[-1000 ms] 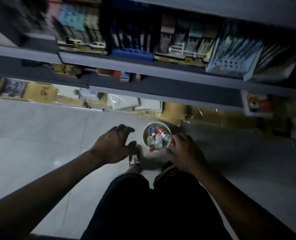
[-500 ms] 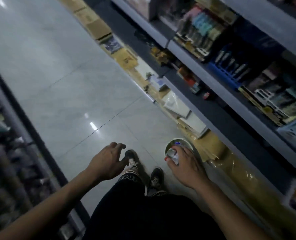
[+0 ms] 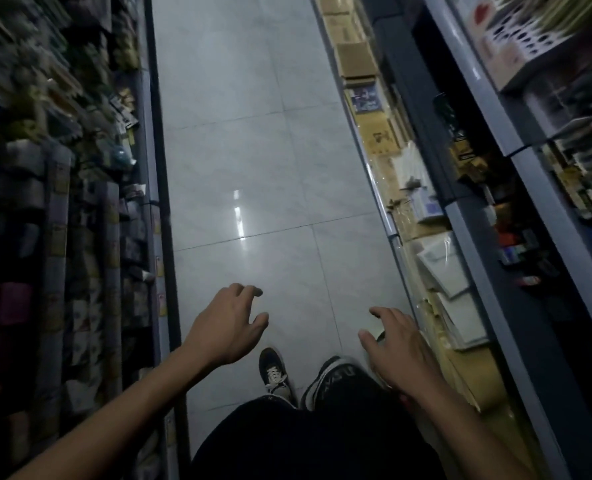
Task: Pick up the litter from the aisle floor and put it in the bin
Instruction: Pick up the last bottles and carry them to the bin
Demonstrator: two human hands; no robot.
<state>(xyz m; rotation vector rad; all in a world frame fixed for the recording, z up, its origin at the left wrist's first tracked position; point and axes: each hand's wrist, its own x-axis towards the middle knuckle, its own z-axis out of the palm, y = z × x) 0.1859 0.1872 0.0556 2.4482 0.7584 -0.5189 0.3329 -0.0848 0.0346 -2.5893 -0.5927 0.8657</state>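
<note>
Bin (image 3: 380, 337) rim sliver on aisle floor (image 3: 253, 150), mostly hidden, pale glossy tiles

Left hand (image 3: 227, 327): held out over the floor, fingers loosely curled, holding nothing.
Right hand (image 3: 396, 348): spread, palm down, empty, a sliver of the bin (image 3: 380, 337) rim showing under it.
Floor (image 3: 253, 150): pale glossy tiles, a light reflected.
Shoes (image 3: 275, 372): dark sneakers, below the hands.
Shelves (image 3: 488, 188): both sides, stocked, blurred.
</note>
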